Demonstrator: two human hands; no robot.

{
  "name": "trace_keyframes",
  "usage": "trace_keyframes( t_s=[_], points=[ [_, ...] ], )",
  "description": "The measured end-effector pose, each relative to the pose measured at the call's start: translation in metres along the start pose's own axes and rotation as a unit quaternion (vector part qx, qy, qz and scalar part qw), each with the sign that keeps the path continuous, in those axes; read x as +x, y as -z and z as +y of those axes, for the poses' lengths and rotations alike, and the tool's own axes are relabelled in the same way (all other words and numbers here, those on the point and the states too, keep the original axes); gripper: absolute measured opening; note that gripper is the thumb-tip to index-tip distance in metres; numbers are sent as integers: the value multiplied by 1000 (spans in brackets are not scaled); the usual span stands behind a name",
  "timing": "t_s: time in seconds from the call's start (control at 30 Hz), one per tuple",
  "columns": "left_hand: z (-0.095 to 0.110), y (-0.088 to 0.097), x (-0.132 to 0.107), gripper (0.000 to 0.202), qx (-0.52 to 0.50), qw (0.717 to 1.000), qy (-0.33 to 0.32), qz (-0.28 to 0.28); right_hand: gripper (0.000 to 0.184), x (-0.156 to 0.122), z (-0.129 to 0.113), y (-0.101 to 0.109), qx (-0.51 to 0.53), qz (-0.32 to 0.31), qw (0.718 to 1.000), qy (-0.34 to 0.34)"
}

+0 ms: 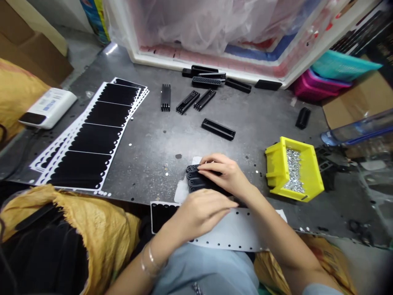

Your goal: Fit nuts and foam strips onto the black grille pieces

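Observation:
Several black plastic strips with rounded ends (193, 175) lie side by side near the table's front edge, on a piece of white paper (181, 191). Over their far end is my right hand (225, 172), its fingertips pinched together and touching the farthest strip. My left hand (204, 213) hovers at the near side, fingers pressed together and pointing right; whatever it may hold is hidden. The middle of the strips is covered by my hands. Below them, a white-backed sheet with punched edges (224, 241) hangs over the table edge by my lap, and a black sticker part (162, 217) shows at its left.
A yellow bin of small silvery metal parts (316, 176) stands at right. Black plastic pieces (217, 129) are scattered farther back. Sheets of black stickers (92, 135) and a white device (52, 107) are at left. A yellow sack of black parts (110, 229) sits front left.

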State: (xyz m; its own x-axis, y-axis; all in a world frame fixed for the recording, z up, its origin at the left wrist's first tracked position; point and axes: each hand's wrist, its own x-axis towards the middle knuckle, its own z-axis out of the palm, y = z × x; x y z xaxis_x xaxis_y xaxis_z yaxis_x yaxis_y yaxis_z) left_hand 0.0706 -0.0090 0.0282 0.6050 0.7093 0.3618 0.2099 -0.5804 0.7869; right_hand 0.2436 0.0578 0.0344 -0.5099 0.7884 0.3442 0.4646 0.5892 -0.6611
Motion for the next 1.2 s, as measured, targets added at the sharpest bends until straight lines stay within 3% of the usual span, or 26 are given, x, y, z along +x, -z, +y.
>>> trace_keyframes(
  t_s=[0.07, 0.13, 0.23, 0.4, 0.5, 0.73, 0.93, 1.03, 1.2],
  points=[
    [-5, 21, -13, 16, 15, 983, 118, 136, 19, 5, 6, -6, -14, -29, 999, 30],
    [-16, 37, -20, 19, 75, 947, 231, 210, 19, 6, 9, -10, -23, -35, 998, 36],
    [-38, 47, -19, 28, 120, 931, 298, 173, 19, 7, 8, -12, -29, -35, 998, 32],
    [-55, 43, -7, 24, 125, 930, 310, 155, 21, 12, 4, -14, -45, -60, 997, 15],
    [-57, 43, -3, 20, 124, 926, 325, 145, 20, 10, 4, -4, -74, -71, 995, 7],
    [-62, 50, -1, 23, 97, 938, 311, 118, 16, -17, 22, 40, 48, -20, 986, -161],
    [-64, 51, 1, 24, 93, 939, 306, 128, 17, -24, 30, 30, 40, 24, 991, -125],
    [-64, 53, 2, 25, 93, 940, 305, 117, 18, -27, 33, 33, -11, 22, 993, -120],
    [-59, 55, -1, 25, 100, 938, 305, 135, 40, -35, 15, 37, -160, 122, 969, -145]
  ],
)
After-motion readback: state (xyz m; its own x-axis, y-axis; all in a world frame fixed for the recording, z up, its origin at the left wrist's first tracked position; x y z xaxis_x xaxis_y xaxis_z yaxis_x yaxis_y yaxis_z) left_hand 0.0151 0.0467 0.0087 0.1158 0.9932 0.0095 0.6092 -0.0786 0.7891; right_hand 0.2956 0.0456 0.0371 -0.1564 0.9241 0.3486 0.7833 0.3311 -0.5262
